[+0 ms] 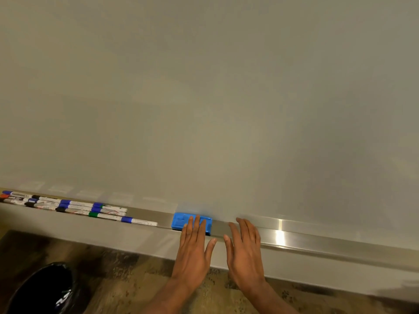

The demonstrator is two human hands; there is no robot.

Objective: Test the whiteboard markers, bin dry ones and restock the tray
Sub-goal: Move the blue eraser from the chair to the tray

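We hold both hands flat and open over the middle of the metal tray point(317, 227) beneath the whiteboard point(204, 98), gripping nothing. Our left hand point(195, 245) lies with its fingertips resting on the blue eraser point(181, 220), while our right hand point(244, 248) hovers just beside it over bare tray. The whiteboard markers point(74, 207) lie well apart from us, far to the left along the tray, several of them laid end to end and side by side, their long axes running along the tray's length. Our left hand is the nearer 1, so we judge the next reach goes leftward past the eraser, taking a marker across its barrel. A black-lined bin point(43, 288) waits on the floor below, left of our hands.
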